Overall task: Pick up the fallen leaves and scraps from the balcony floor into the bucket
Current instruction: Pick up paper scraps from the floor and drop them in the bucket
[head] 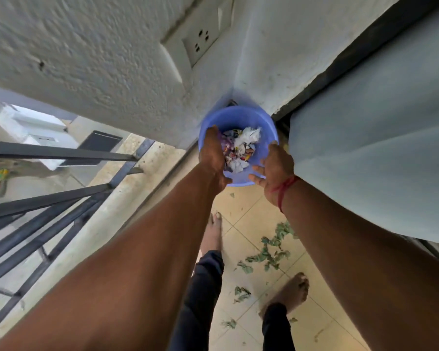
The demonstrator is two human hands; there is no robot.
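A blue plastic bucket point(241, 117) stands on the floor in the corner of the wall. Inside it lie white and coloured paper scraps point(241, 150). My left hand point(212, 154) reaches over the bucket's left rim with straight fingers and holds nothing I can see. My right hand point(274, 168) hovers at the right rim, palm turned inward, fingers spread and empty. Green leaf pieces point(270, 252) lie scattered on the beige tiles below my right forearm, and smaller bits point(241, 293) lie between my bare feet.
A rough white wall with a socket plate point(200, 39) rises behind the bucket. A dark metal railing point(61, 193) runs along the left. A pale curtain point(370, 148) hangs at the right over a black door frame. My bare feet point(293, 292) stand on the tiles.
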